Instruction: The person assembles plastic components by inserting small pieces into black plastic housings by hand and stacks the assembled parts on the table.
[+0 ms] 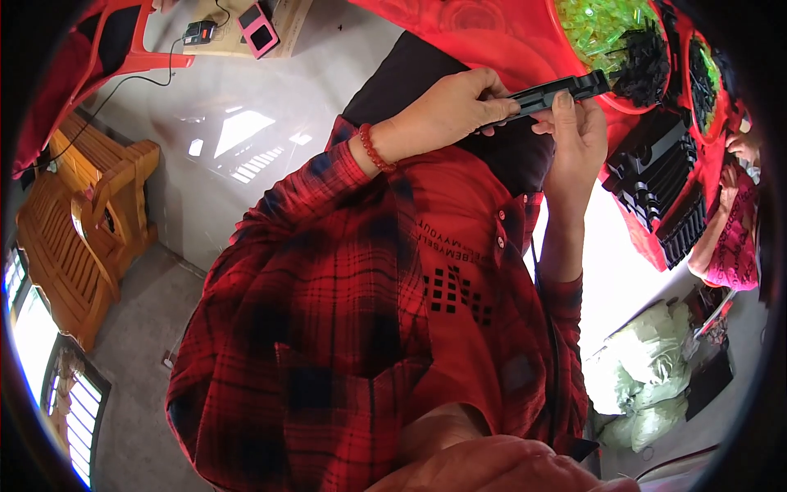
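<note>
My left hand (455, 115), with a red bead bracelet at its wrist, grips one end of a long, narrow black plastic part (543, 97). The fingers of my right hand (579, 135) close around the same part near its other end, the thumb lying on top. It is held level above my lap, in front of the red-covered table (492, 37). Just beyond its far end stands a red basin (566, 37) with small yellow-green translucent pieces (597, 33) and a heap of small black pieces (643, 70).
Rows of similar black parts (656, 176) lie at the right, near a second basin (703, 82). Another person's arm (711, 225) reaches in there. Pale sacks (648, 369) sit on the floor. A wooden chair (74, 221) and red plastic chair (111, 49) stand at the left.
</note>
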### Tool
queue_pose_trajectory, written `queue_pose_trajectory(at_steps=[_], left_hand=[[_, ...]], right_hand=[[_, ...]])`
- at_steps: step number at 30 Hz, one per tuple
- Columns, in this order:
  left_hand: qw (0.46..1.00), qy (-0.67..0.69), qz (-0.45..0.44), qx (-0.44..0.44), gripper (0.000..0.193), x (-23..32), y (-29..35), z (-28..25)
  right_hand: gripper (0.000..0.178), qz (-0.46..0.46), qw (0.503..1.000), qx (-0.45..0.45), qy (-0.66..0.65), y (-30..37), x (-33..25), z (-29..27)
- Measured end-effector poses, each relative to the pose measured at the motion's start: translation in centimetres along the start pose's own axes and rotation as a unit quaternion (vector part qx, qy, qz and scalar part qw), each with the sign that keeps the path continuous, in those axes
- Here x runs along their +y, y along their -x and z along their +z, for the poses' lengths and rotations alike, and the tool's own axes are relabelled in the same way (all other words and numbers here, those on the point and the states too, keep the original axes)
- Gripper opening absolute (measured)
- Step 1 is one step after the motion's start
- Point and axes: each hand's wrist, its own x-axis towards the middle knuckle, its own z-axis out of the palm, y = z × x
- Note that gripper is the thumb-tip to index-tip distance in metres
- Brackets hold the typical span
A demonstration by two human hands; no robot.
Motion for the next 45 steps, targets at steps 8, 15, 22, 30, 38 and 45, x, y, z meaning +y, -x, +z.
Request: queue_pose_trajectory(at_steps=[8, 15, 22, 30, 38, 45], left_hand=[[0.995, -0.099, 0.025, 0.004, 0.021, 0.5, 0.3, -1.8], [0.957, -0.267, 0.06, -0.099, 0.02, 2.6, -0.1, -3.8], [0.864, -0.435, 0.176, -0.183, 0.027, 5.1, -0.9, -4.8], [0.811, -0.51, 0.279, -0.068, 0.041, 7.2, -1.6, -4.7], [0.878, -0.167, 0.332, 0.303, 0.05, 3.6, 1.0, -1.1], [0.975, -0.072, 0.155, 0.142, 0.037, 1.6, 0.1, 2.4]], right_hand=[[0.024, 0.162, 0.975, -0.09, 0.123, 0.6, -2.4, -3.2], [0.017, -0.348, 0.848, -0.106, 0.384, -1.1, -4.4, -2.7], [0.025, -0.092, 0.869, -0.359, 0.33, -1.9, -3.8, -1.7], [0.022, 0.004, 0.931, -0.284, 0.228, -1.8, -1.4, -1.7], [0.018, 0.036, 0.986, -0.146, 0.066, -1.0, -0.8, -0.5], [0.018, -0.019, 0.992, -0.065, 0.106, 0.0, 0.5, 1.8]])
